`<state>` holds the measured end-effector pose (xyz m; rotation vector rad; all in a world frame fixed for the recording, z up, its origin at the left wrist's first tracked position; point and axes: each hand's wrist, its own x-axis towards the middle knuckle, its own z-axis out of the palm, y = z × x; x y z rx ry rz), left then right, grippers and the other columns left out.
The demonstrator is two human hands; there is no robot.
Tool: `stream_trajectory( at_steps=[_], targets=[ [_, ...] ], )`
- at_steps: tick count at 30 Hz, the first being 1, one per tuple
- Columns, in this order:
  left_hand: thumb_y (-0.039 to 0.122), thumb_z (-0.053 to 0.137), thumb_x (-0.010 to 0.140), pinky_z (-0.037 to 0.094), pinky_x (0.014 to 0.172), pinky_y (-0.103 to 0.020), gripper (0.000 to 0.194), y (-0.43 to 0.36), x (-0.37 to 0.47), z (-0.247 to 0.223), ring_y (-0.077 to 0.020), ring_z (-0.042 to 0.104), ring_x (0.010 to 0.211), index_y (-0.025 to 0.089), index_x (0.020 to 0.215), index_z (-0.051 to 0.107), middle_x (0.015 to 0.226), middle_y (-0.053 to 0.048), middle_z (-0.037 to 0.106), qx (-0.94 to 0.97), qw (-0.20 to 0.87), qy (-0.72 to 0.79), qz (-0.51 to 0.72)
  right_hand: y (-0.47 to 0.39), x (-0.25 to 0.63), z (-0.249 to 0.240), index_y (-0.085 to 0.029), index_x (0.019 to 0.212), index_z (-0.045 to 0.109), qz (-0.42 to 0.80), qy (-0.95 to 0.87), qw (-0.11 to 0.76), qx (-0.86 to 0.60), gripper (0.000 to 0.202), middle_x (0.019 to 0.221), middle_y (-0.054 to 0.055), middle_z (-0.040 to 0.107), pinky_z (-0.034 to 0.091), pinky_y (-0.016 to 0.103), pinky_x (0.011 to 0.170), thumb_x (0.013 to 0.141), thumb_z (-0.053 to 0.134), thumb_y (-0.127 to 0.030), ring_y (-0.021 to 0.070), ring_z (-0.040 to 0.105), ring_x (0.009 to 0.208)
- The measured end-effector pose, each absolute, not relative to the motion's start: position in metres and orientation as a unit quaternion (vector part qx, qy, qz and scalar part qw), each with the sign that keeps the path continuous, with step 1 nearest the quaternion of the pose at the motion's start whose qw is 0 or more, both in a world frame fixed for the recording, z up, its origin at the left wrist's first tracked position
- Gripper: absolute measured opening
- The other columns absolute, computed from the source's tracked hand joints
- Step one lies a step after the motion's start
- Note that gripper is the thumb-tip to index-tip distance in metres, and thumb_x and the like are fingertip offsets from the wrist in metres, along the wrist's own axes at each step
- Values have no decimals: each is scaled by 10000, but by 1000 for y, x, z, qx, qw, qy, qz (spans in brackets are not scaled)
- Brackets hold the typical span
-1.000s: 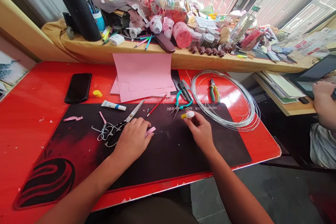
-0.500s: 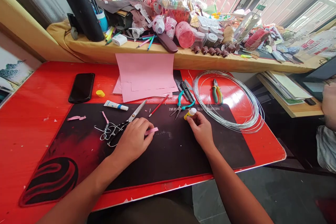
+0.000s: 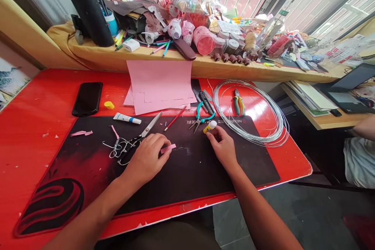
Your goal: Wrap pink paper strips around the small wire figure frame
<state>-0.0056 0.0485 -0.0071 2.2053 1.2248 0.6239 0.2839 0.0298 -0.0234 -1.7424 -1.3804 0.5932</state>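
Observation:
Over the middle of the black mat (image 3: 187, 179), my left hand (image 3: 149, 158) pinches a small pink paper strip (image 3: 168, 148), whose end sticks out to the right. My right hand (image 3: 223, 145) grips a yellow glue stick (image 3: 209, 126) with a white end pointing up and away. Scissors (image 3: 150, 125) lie just beyond my left hand, their black handles beside a bent wire piece (image 3: 117, 147) with a pink-wrapped end. Teal-handled pliers (image 3: 200, 115) rest beyond the glue stick, and a red pencil (image 3: 175, 118) lies between the scissors and those pliers.
Pink paper sheets (image 3: 161, 84) lie at the back. A wire coil (image 3: 281, 125) surrounds yellow-green pliers (image 3: 238, 103) on the right. On the left are a phone (image 3: 87, 99), yellow cap (image 3: 109, 105) and glue tube (image 3: 127, 118). Crafts crowd the sill (image 3: 88, 56). A person's arm (image 3: 365, 128) shows far right.
The view has shifted slightly, so the scene sits a little further left. Both hands keep their holds, with hardly any movement over the mat.

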Motion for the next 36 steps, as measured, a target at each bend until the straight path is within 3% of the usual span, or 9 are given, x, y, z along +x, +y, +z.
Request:
stream_trajectory(
  at_steps=[7,13,16,22,36],
  targets=[
    [304,525,1040,485,901,-409,164,46,-7,-5,-232,618,949,234,901,576,988,-41,677,819,264,446,247,24,284,-20,-189,1145,737,254,-513,440,-692,360,819,27,670,493,329,701,926,692,-471,198,572,700],
    [240,550,1013,499,935,-402,84,44,-10,-4,-229,648,981,230,954,609,1016,-40,695,822,253,437,264,-3,280,-17,-201,963,714,321,-422,491,-691,361,713,7,620,472,306,584,900,722,-556,180,558,611],
    [239,555,1018,496,944,-414,62,42,-9,-4,-237,652,998,224,1003,613,1040,-50,707,831,243,425,265,-13,264,-8,-206,906,709,393,-442,452,-667,330,678,-2,606,469,297,578,909,723,-536,165,546,587],
    [200,537,1036,480,965,-415,84,34,-7,-3,-242,652,1053,209,1053,619,1109,-73,724,861,192,385,272,-9,223,5,-204,997,748,529,-494,370,-583,286,724,1,637,477,277,577,911,723,-476,152,553,613],
    [173,514,1030,488,942,-434,146,25,-18,4,-254,656,1031,188,1073,653,1114,-102,734,875,112,380,280,6,197,8,-197,896,705,588,-491,328,-553,379,694,-17,605,398,273,558,915,723,-575,132,511,565]
  ],
)
